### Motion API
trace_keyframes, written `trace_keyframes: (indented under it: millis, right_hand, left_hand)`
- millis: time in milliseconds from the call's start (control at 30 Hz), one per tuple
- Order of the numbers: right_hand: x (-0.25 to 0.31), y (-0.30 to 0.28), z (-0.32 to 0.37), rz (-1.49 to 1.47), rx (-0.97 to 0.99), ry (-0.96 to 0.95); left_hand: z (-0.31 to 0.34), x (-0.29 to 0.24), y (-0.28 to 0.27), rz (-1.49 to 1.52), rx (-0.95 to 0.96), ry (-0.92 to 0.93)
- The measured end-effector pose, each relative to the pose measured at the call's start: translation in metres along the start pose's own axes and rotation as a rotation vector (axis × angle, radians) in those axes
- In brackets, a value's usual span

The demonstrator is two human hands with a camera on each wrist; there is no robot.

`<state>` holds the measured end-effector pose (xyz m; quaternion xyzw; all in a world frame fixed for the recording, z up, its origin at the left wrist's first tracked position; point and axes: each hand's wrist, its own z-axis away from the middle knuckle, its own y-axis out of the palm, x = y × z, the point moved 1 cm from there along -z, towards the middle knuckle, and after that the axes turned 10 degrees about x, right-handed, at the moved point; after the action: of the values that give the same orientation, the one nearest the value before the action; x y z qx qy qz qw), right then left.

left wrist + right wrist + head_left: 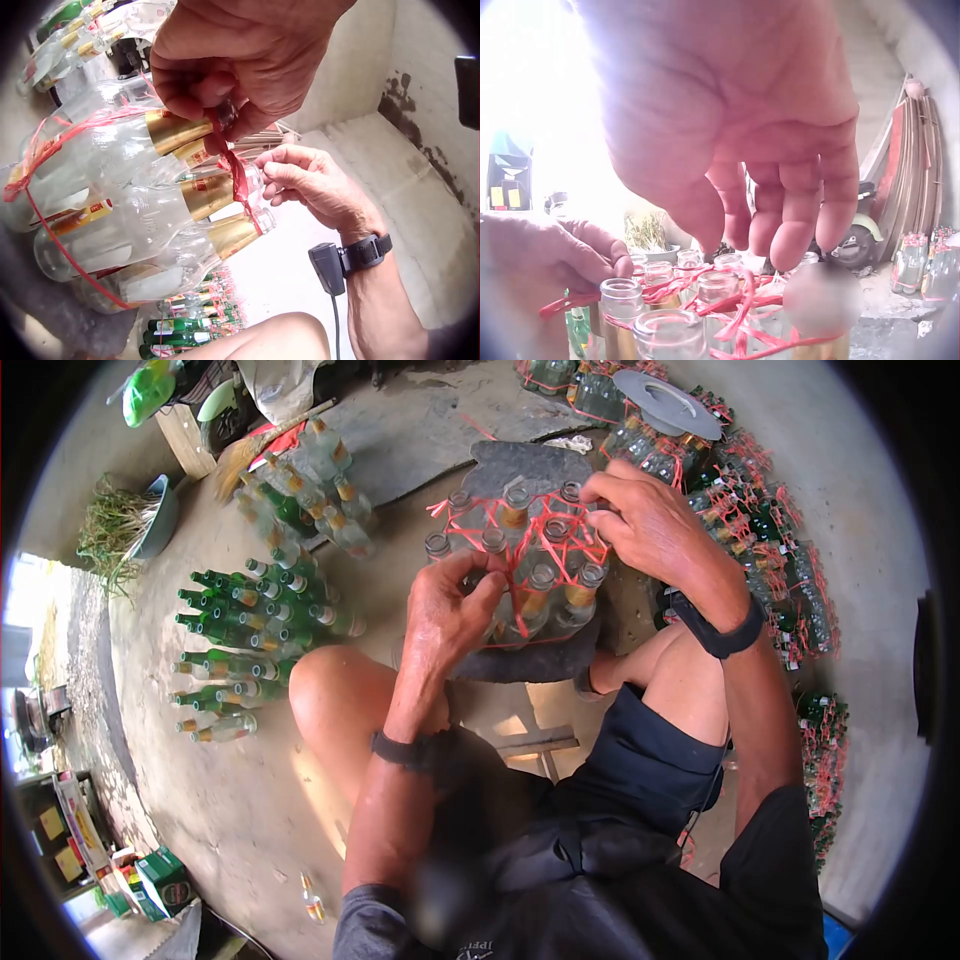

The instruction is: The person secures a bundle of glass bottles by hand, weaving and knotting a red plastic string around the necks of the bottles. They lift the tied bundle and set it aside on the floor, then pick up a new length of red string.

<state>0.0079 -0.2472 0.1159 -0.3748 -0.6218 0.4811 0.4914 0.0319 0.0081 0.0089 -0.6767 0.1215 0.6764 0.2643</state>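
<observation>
Clear glass bottles [535, 600] stand bunched together, with red plastic strip [520, 622] wound around and between their necks. At the near left necks, the left hand [440, 605] pinches the strip between thumb and fingers; the left wrist view shows red strip [238, 180] running down from that hand [247, 56] past gold-labelled necks. Over the far right necks is the right hand [655, 530]. Its fingers [791, 225] hang loosely bent in the right wrist view, with nothing seen held in them; whether they touch a bottle mouth is unclear.
Green bottles [240, 615] and more clear bottles [325, 500] stand on the floor to the left. Strip-tied bundles [770, 560] line the right wall, a grey lid [668, 405] on some. The person's knees flank the dark slab [525, 665] under the bottles.
</observation>
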Motion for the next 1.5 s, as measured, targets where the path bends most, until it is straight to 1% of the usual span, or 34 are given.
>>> trace_keyframes:
  millis: [33,133,267,433,533,667,767,833,933,1067,1133,1267,1367,1500]
  right_hand:
    - [-0.004,-0.001,0.006,0.0,-0.005,0.001]
    - [-0.014,0.0,0.023,-0.055,-0.057,0.02]
    - [-0.016,0.004,0.043,-0.1,-0.088,0.004]
    - [-0.013,0.011,0.051,-0.126,-0.119,-0.021]
    - [-0.012,0.014,0.05,-0.167,-0.1,-0.004]
    - [-0.006,0.02,0.037,-0.146,-0.119,-0.027]
    - [0.001,0.025,0.016,-0.1,-0.167,-0.08]
    - [0.008,0.027,0.002,-0.075,-0.091,-0.094]
    - [0.016,0.035,-0.021,0.007,-0.048,-0.146]
    - [0.029,0.047,-0.036,0.076,0.011,-0.145]
    - [0.025,0.059,-0.042,0.208,0.051,-0.171]
    - [0.022,0.068,-0.046,0.268,0.056,-0.195]
    - [0.027,0.059,-0.046,0.283,0.075,-0.219]
    - [0.037,0.042,-0.041,0.255,-0.034,-0.285]
  left_hand:
    - [0.0,0.001,0.0,0.002,-0.02,0.042]
    - [0.001,0.003,0.002,-0.039,-0.06,0.091]
    - [0.01,-0.009,0.003,-0.144,-0.036,0.056]
    - [0.015,-0.013,0.005,-0.2,-0.119,0.186]
    - [0.016,-0.012,0.004,-0.215,-0.173,0.218]
    - [0.016,-0.009,0.003,-0.188,-0.201,0.214]
    - [0.016,-0.009,0.001,-0.183,-0.211,0.22]
    - [0.017,-0.008,0.001,-0.139,-0.249,0.191]
    - [0.019,-0.012,0.0,-0.091,-0.258,0.146]
    - [0.019,-0.006,-0.001,-0.111,-0.287,0.139]
    - [0.019,-0.006,-0.001,-0.13,-0.295,0.155]
    - [0.019,-0.006,-0.001,-0.13,-0.303,0.158]
    - [0.02,-0.009,-0.002,-0.106,-0.32,0.109]
    - [0.019,-0.01,-0.002,-0.104,-0.314,0.084]
